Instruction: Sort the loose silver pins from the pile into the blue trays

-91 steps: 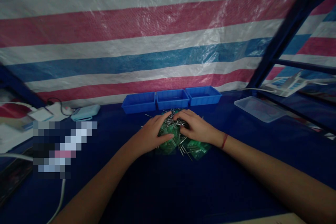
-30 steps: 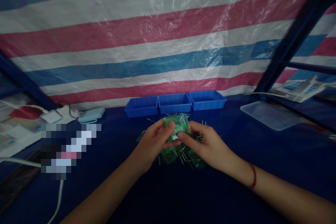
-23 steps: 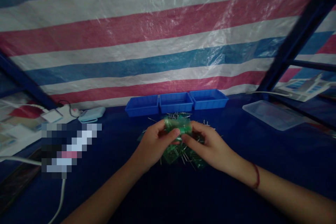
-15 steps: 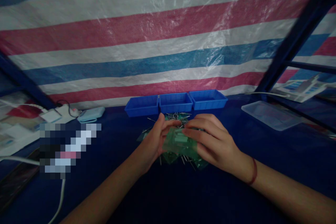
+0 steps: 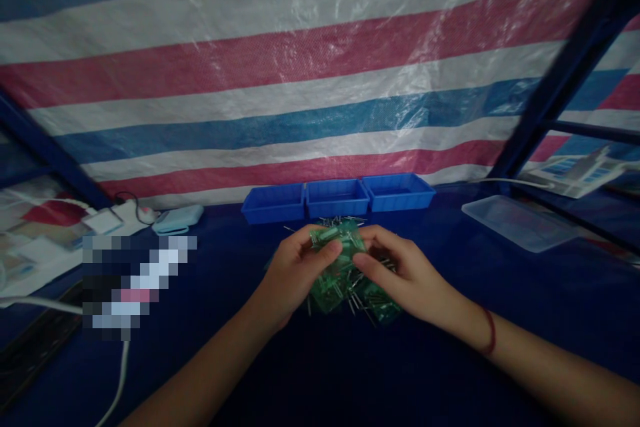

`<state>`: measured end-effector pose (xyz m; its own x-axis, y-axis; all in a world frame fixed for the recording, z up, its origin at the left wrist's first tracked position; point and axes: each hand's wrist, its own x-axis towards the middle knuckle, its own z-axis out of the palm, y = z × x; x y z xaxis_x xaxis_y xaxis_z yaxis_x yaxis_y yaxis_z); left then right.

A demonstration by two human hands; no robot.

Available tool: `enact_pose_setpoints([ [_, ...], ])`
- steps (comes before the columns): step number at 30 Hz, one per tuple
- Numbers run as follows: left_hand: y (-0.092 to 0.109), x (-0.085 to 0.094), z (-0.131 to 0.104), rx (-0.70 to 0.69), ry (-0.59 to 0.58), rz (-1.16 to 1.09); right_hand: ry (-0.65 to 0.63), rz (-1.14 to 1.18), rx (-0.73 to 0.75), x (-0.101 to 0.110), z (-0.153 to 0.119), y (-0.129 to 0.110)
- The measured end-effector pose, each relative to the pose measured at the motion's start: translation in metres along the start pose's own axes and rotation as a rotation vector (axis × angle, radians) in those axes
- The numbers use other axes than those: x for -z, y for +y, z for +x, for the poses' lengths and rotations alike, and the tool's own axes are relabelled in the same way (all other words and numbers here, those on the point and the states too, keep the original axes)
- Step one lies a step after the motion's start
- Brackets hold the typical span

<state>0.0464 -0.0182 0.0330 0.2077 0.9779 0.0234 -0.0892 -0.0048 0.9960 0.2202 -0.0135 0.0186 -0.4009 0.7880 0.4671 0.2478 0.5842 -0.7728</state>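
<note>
My left hand (image 5: 295, 273) and my right hand (image 5: 400, 277) both pinch one small green plastic bag (image 5: 339, 243), lifted a little above a heap of green bags and thin metal pins (image 5: 350, 290) on the dark blue table. My left thumb lies on the bag's left edge, my right fingers hold its right edge. A red cord circles my right wrist. Loose pins (image 5: 340, 220) lie scattered just behind the heap.
Three blue bins (image 5: 337, 197) stand in a row behind the heap, against a striped tarp wall. A clear plastic lid (image 5: 517, 221) lies at the right. A pale blue case (image 5: 177, 218), papers and a white cable (image 5: 113, 387) sit at the left. A dark metal frame post (image 5: 560, 73) rises at right.
Three seconds ago both hands pressed on the heap. Since then they lifted one green bag, turned it flat between the palms, and now hold it upright again by its edges.
</note>
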Motion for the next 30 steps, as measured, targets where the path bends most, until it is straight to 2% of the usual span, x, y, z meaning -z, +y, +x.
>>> enact_pose_setpoints([
  [2,0.000,0.000,-0.001,-0.018,0.008,0.050,-0.023,0.045,-0.025,-0.004,-0.001,0.003],
  [5,-0.001,-0.002,0.000,-0.035,-0.006,0.081,0.028,0.028,-0.029,-0.004,-0.001,0.006],
  [8,-0.002,-0.002,0.003,-0.029,-0.003,0.017,0.103,-0.118,0.126,0.001,0.000,0.004],
  [10,-0.003,-0.003,0.004,0.037,0.013,-0.042,0.147,-0.205,0.260,0.006,0.000,0.002],
  [14,-0.003,-0.004,0.001,0.184,-0.116,-0.093,0.189,-0.242,0.322,0.010,0.000,0.001],
  [17,0.000,-0.006,-0.002,0.137,-0.148,-0.074,0.198,-0.223,0.293,0.008,0.000,0.000],
  [20,0.001,-0.007,-0.003,0.064,-0.060,-0.014,0.188,-0.099,0.132,0.004,0.000,0.000],
  [22,0.001,-0.006,-0.002,0.028,-0.020,0.033,0.121,0.015,0.041,0.000,-0.001,0.002],
  [24,0.002,0.000,0.004,-0.019,0.010,0.085,0.045,0.065,0.024,-0.002,-0.001,0.005],
  [26,0.006,0.012,0.015,-0.093,0.094,0.168,0.019,0.047,0.035,-0.004,0.000,0.009],
  [29,0.014,0.046,0.044,-0.246,0.468,0.437,0.026,0.007,0.036,-0.003,0.001,0.014],
  [30,0.017,0.060,0.056,-0.245,0.534,0.484,0.026,-0.003,0.037,-0.002,0.002,0.015],
])
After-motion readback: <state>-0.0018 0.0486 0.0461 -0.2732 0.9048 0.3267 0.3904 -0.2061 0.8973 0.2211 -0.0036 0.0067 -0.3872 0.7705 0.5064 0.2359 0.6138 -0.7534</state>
